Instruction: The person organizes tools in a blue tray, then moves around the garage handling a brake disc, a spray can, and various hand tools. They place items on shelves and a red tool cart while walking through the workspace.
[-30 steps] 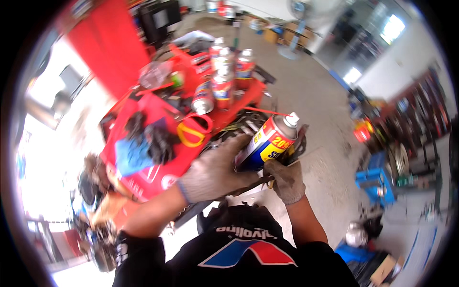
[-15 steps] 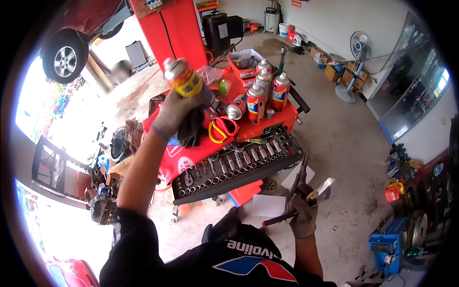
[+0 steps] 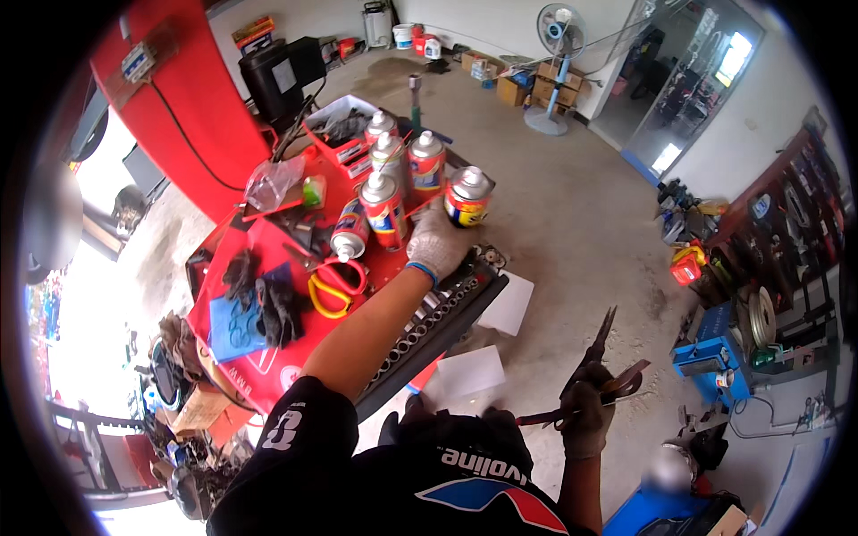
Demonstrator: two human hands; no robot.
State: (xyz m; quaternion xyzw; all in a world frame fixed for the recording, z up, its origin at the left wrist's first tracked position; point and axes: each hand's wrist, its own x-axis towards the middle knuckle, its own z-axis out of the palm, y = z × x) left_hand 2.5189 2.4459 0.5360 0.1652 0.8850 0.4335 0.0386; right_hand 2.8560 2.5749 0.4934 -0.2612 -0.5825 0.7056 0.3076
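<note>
My left hand (image 3: 436, 243), in a light work glove, reaches across the red tool cart (image 3: 268, 234). It is closed round a yellow-and-red spray can (image 3: 468, 198), held upright at the cart's right end. Left of it stand several more spray cans (image 3: 382, 213), and another can (image 3: 349, 234) lies on its side. Low at the right, my gloved right hand (image 3: 585, 422) grips a bunch of hand tools; long-nosed pliers (image 3: 601, 344) point up from it and a dark red handle (image 3: 539, 417) sticks out leftward. My fingers partly hide the other tools.
An open socket drawer (image 3: 416, 335) juts from the cart's front, partly under my left arm. Yellow-and-red-handled scissors (image 3: 332, 297) and dark gloves (image 3: 279, 313) lie on the cart top. White sheets (image 3: 472, 371) lie on the floor. A standing fan (image 3: 556, 76) is at the back.
My left hand has carried the spray can rightward across the cart, past the standing cans, and lowered it. My right hand still holds the tools. The view has turned to the right.
</note>
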